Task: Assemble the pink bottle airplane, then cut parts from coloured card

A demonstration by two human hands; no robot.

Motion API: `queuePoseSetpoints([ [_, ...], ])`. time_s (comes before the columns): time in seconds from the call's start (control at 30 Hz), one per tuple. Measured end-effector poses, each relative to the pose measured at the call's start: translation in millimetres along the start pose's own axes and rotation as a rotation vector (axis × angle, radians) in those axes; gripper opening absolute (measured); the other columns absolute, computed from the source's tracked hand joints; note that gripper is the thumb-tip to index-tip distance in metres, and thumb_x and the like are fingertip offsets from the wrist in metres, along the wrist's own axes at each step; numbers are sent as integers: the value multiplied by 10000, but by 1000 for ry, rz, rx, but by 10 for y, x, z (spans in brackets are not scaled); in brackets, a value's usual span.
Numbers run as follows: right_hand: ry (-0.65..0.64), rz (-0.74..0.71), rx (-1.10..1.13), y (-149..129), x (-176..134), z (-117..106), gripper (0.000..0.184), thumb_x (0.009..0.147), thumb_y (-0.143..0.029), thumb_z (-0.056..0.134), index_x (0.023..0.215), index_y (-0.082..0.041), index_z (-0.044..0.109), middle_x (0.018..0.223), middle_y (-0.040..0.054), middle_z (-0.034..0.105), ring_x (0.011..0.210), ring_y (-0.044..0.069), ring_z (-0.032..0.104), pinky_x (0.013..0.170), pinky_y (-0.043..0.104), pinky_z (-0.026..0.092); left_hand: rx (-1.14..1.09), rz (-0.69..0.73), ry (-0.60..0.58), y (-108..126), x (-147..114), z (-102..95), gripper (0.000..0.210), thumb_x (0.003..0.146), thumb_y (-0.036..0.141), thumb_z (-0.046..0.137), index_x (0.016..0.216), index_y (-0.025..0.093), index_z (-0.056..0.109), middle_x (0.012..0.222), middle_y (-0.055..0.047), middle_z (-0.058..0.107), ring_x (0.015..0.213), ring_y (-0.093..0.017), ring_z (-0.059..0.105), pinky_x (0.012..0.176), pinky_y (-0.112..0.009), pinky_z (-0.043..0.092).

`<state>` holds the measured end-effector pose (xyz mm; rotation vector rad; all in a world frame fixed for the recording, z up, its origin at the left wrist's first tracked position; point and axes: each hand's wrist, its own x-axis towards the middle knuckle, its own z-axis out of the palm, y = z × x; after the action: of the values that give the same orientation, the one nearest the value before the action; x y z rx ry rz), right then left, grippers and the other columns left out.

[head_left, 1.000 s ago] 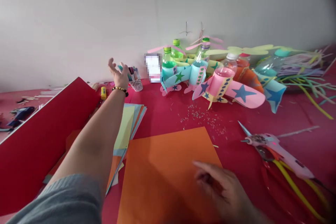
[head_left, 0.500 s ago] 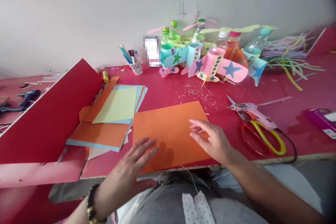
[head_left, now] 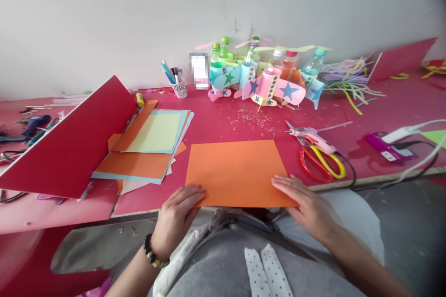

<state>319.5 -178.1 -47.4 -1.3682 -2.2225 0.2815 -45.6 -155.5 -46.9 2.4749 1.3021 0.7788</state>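
An orange sheet of paper (head_left: pixel 237 171) lies flat in front of me, its near edge reaching the table's front edge. My left hand (head_left: pixel 178 209) grips the sheet's near left corner, fingers on top and the thumb low at the edge. At the near right corner my right hand (head_left: pixel 304 204) holds it the same way, with its fingers stretched over the paper. To the right of the sheet are scissors with red and yellow handles (head_left: pixel 316 169), with a pink glue gun (head_left: pixel 318 141) lying across them.
A stack of coloured paper (head_left: pixel 134 167) lies left, beside a slanted red board (head_left: pixel 76 144). Behind stand a pen cup (head_left: pixel 180 90), a phone (head_left: pixel 200 70) and several bottle airplanes (head_left: pixel 268 83). Paper scraps (head_left: pixel 252 121) litter the middle; a purple power strip (head_left: pixel 388 152) sits right.
Both hands have come down from above the orange sheet onto its near corners. The sheet now lies straighter to me. My view has turned slightly right.
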Motion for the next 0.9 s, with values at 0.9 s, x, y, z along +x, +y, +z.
queuePoseSetpoints([
  [0.9, 265, 431, -59, 92, 366, 135, 473, 838, -277, 588, 1294, -175, 514, 882, 62, 650, 751, 196, 635, 732, 321, 535, 429, -414, -20, -166, 463, 76, 203, 908, 424, 432, 790, 260, 423, 617, -17, 526, 594, -240, 548, 522, -320, 334],
])
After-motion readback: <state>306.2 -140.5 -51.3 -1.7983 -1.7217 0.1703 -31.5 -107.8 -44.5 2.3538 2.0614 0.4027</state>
